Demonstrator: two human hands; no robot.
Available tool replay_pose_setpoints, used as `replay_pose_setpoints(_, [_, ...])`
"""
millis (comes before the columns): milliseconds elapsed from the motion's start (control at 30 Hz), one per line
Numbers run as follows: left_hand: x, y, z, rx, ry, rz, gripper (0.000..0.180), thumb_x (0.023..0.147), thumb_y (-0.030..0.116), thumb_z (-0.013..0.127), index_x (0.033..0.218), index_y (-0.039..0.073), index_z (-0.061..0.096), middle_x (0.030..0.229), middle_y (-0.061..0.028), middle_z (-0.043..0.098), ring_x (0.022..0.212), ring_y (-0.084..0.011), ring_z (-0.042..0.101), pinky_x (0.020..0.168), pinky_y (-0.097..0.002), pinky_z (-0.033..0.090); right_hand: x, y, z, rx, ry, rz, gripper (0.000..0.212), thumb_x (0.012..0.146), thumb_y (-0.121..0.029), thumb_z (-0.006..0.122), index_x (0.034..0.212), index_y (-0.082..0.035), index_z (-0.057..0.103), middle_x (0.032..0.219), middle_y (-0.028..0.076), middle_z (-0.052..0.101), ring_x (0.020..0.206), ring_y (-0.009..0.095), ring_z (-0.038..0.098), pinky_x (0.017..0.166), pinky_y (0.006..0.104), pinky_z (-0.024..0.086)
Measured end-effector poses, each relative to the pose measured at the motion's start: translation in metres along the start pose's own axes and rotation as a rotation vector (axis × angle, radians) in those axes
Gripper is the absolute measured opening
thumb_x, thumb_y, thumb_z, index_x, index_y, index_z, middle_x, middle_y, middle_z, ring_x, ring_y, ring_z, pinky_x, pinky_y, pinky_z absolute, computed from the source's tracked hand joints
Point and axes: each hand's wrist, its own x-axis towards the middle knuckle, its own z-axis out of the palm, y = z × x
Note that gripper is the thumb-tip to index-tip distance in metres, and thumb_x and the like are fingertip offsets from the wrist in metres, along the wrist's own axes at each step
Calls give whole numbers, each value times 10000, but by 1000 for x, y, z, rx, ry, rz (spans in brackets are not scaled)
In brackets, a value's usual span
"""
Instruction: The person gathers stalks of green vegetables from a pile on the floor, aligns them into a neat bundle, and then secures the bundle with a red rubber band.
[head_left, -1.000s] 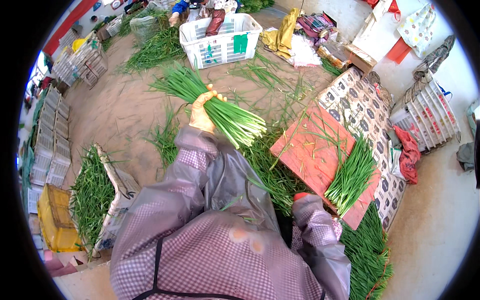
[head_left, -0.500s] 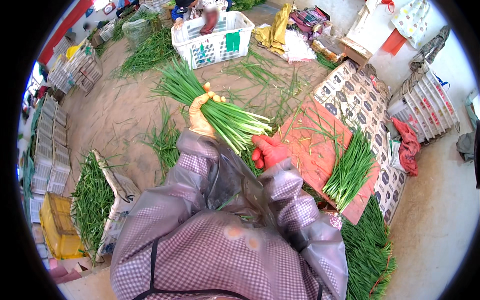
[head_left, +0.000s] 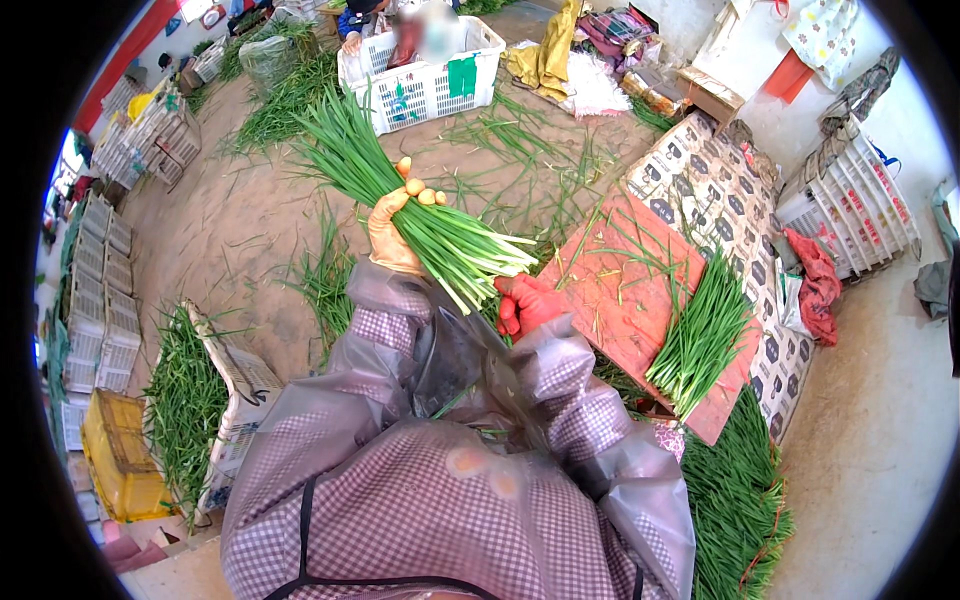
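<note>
The bunch of greens (head_left: 462, 240) lay left of the red board (head_left: 635, 270), clamped in the left hand (head_left: 393, 235). Its long axis sloped down rightward, stem ends toward the board. The right hand (head_left: 533, 305), beside the board's left corner, was nearer those ends; whether its curled fingers gripped any could not be told. Room for moving lay over the floor (head_left: 240, 215) left of the board.

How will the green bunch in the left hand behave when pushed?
The bunch will probably feel stiffish at its straight, pale stem ends, while its thin, fanned leaves should bend easily. With no tie showing, single stalks may slide lengthwise.
</note>
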Motion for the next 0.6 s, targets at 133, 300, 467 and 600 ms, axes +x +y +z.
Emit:
replay_pose_setpoints(133, [-1,3,-3,43,-16,9,463,769,52,614,1224,37,531,895,-33,586,821,-188,591,934,-372,446,3,8,-3,87,-38,-2,85,814,-81,653,817,-15,600,511,59,530,360,153,429,384,301,378])
replay_pose_setpoints(300, [-2,3,-5,6,-10,6,460,764,40,614,1217,47,535,888,-43,605,816,-196,602,911,-384,460,-4,6,0,122,-96,20,138,827,-78,656,934,5,630,550,81,578,370,155,466,371,280,378])
replay_pose_setpoints(467, [-2,0,-4,-6,-42,-19,462,763,37,618,1217,55,537,896,-43,605,820,-192,592,908,-389,454,1,12,-3,-3,-45,27,177,837,-97,653,969,20,634,544,77,569,369,149,451,380,280,372])
replay_pose_setpoints(600, [-4,10,-12,-17,-96,-25,482,774,64,627,1244,68,522,915,-21,568,838,-166,561,933,-374,427,-7,14,-19,12,-57,6,206,849,-127,648,983,28,641,535,63,554,367,140,428,391,282,372])
